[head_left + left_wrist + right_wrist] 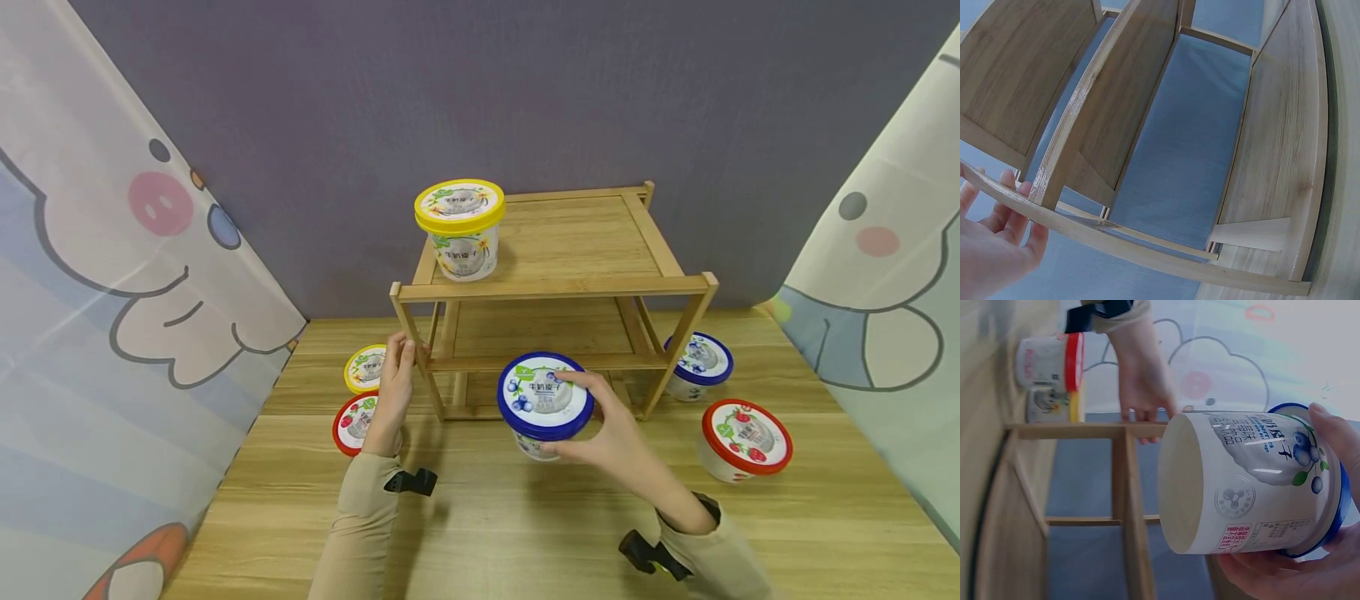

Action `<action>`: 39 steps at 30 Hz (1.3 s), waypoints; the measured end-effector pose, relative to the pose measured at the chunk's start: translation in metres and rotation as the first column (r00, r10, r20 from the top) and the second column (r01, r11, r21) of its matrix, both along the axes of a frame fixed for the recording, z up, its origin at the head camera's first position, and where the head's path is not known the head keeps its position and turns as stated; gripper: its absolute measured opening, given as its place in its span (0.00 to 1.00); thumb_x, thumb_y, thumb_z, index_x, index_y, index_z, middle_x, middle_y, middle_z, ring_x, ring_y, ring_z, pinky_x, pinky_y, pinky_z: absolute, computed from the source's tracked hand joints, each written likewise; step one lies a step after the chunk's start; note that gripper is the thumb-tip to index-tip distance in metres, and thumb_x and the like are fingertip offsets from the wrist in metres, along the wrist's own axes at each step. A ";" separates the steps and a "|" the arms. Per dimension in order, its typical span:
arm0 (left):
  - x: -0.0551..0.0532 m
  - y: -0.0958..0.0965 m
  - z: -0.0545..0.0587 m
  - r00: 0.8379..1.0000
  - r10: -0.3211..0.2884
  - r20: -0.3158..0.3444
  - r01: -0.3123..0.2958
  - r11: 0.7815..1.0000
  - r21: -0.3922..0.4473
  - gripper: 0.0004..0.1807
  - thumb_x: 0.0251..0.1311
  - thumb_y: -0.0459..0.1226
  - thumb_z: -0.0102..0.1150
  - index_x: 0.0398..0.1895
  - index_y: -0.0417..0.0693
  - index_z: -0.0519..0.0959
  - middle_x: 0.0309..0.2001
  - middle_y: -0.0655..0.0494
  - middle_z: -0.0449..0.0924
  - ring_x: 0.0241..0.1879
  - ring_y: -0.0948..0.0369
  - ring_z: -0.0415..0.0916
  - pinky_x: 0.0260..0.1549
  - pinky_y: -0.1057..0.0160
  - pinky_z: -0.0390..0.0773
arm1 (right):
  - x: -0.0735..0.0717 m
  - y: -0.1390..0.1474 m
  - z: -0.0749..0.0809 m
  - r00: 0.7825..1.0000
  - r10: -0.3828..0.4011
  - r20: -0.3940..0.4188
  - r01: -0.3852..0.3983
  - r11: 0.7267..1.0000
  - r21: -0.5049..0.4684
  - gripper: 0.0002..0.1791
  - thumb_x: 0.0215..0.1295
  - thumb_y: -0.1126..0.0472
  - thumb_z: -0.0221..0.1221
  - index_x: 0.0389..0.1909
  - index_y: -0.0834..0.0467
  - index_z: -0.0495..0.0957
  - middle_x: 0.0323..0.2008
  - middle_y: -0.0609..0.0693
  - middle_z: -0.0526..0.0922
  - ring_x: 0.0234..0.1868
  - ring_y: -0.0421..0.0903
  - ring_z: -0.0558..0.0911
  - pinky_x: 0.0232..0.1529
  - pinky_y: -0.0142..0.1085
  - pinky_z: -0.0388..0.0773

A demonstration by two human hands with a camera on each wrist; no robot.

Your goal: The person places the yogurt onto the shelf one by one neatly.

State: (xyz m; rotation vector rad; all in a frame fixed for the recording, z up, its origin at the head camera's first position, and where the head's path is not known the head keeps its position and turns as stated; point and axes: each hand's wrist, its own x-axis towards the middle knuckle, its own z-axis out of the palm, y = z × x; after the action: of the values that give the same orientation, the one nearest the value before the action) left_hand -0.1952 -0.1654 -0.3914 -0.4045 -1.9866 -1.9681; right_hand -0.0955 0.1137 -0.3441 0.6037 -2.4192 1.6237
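Note:
A blue-lidded yogurt tub (545, 397) with blueberries printed on it hangs in front of the wooden shelf rack (555, 288). My right hand (611, 429) grips it by the lid and side, thumb and fingers on opposite sides. In the right wrist view the tub (1254, 481) lies sideways, its white base facing left. My left hand (397, 379) holds the rack's left front post; in the left wrist view the left hand's fingers (1019, 215) curl around that wooden bar. On the rack's top board, at the left, stands a yellow-lidded tub (461, 229).
Left of the rack, a yellow-lidded tub (365, 368) and a red-lidded tub (355, 422) stand on the wooden table (495, 525). To the right are another blue-lidded tub (699, 365) and a strawberry tub with a red lid (746, 439). A grey wall (525, 100) rises behind.

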 end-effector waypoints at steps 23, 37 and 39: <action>0.001 0.002 0.004 0.997 0.010 0.077 -0.011 1.000 0.024 0.14 0.67 0.42 0.36 0.48 0.43 0.63 0.40 0.34 0.67 0.42 0.49 0.68 0.43 0.56 0.65 | -0.006 0.033 0.061 0.998 -0.021 -0.067 0.022 1.000 0.007 0.40 0.42 0.70 0.67 0.59 0.57 0.60 0.55 0.56 0.62 0.52 0.53 0.67 0.44 0.21 0.67; 0.001 0.002 0.005 0.998 0.016 0.059 -0.018 0.999 0.035 0.08 0.68 0.39 0.35 0.45 0.48 0.64 0.40 0.29 0.66 0.40 0.53 0.69 0.41 0.61 0.66 | -0.019 0.048 0.103 0.988 -0.020 -0.156 0.020 1.000 0.000 0.40 0.44 0.77 0.63 0.59 0.59 0.58 0.56 0.53 0.59 0.49 0.43 0.69 0.41 0.22 0.70; 0.001 0.002 0.005 0.998 0.015 0.058 -0.017 0.999 0.035 0.08 0.68 0.39 0.35 0.45 0.49 0.64 0.40 0.30 0.66 0.40 0.53 0.69 0.41 0.61 0.66 | -0.022 0.050 0.109 0.986 -0.019 -0.166 0.019 1.000 -0.001 0.39 0.44 0.77 0.63 0.59 0.58 0.58 0.55 0.52 0.59 0.48 0.42 0.69 0.40 0.22 0.71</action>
State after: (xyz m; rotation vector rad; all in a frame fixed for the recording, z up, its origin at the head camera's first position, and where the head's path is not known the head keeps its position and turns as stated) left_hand -0.1940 -0.1634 -0.3863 -0.3257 -1.9797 -2.0242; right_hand -0.1172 0.1635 -0.2356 0.6848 -2.2983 1.5012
